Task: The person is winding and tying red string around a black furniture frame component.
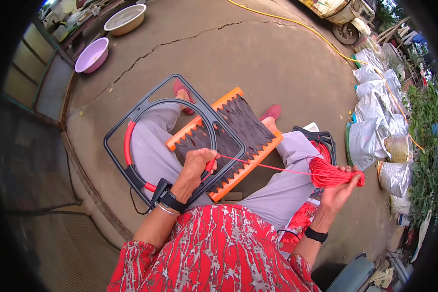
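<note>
A black plastic frame [174, 78], squarish with a round ring inside, leans over my left thigh. Red cord is wound round separate stretches of the ring. My left hand [195, 168] is closed at the ring's right side, pinching the red cord [263, 166] beside a wound stretch. From there the strand runs taut across to my right hand [338, 190], whose fingers are wrapped round a thick looped bundle of the same cord [328, 173]. Under the frame's right part, between my legs, lies an orange-barred rack [253, 170] with dark strips laced across it.
More black frames [328, 141] with red cord lie beyond my right knee. Loose red cord [301, 216] lies by my right hip. White sacks [370, 136] line the right side. A purple basin [92, 56] and a pale basin [125, 20] stand far left. A yellow hose [297, 22] crosses the floor.
</note>
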`<state>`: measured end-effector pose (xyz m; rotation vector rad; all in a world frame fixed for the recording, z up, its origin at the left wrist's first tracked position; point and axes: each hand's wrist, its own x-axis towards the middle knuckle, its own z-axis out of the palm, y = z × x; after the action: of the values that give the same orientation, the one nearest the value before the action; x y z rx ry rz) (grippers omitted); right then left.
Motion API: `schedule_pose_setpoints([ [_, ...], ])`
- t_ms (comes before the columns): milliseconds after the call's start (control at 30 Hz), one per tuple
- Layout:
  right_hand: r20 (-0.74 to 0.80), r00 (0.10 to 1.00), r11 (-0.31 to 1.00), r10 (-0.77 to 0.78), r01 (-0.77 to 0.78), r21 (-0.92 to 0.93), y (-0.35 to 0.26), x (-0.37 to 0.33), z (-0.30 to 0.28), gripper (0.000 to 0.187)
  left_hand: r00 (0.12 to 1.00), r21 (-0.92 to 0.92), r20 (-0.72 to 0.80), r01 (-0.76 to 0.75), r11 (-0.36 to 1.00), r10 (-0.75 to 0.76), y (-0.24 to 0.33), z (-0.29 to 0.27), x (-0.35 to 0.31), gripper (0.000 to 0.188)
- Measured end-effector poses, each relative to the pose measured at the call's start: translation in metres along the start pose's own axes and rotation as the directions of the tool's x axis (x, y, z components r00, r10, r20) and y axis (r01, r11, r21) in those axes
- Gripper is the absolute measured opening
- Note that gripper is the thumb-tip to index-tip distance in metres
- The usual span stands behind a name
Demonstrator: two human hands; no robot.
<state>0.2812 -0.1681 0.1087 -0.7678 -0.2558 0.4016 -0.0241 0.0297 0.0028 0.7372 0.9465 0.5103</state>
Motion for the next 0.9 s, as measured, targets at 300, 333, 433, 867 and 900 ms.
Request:
schedule_pose_setpoints([
  [300, 0.136, 0.954, 0.875, 0.267, -0.181, -0.449, 0.037, -0.019, 0.027, 0.028, 0.992, 0.024, 0.014, 0.124, 0.992, -0.125, -0.005, 0.021, -0.014, 0.021],
  [333, 0.114, 0.903, 0.788, 0.415, -0.294, -0.541, 0.056, -0.036, 0.037, 0.027, 0.99, 0.012, 0.036, 0.134, 0.991, -0.135, -0.004, 0.021, -0.015, 0.022],
  [433, 0.117, 0.702, 0.502, 0.702, -0.371, -0.781, 0.097, -0.075, 0.072, 0.025, 0.988, 0.03, 0.017, 0.151, 0.988, -0.151, -0.003, 0.018, -0.014, 0.023],
  [867, -0.006, 0.922, 0.614, 0.387, -0.262, -0.744, 0.135, -0.092, 0.044, 0.029, 0.98, 0.053, 0.041, 0.191, 0.98, -0.194, -0.007, 0.017, -0.014, 0.022],
  [900, 0.0, 0.93, 0.615, 0.368, -0.243, -0.751, 0.135, -0.087, 0.04, 0.032, 0.978, 0.057, 0.043, 0.202, 0.978, -0.205, -0.006, 0.017, -0.015, 0.022],
])
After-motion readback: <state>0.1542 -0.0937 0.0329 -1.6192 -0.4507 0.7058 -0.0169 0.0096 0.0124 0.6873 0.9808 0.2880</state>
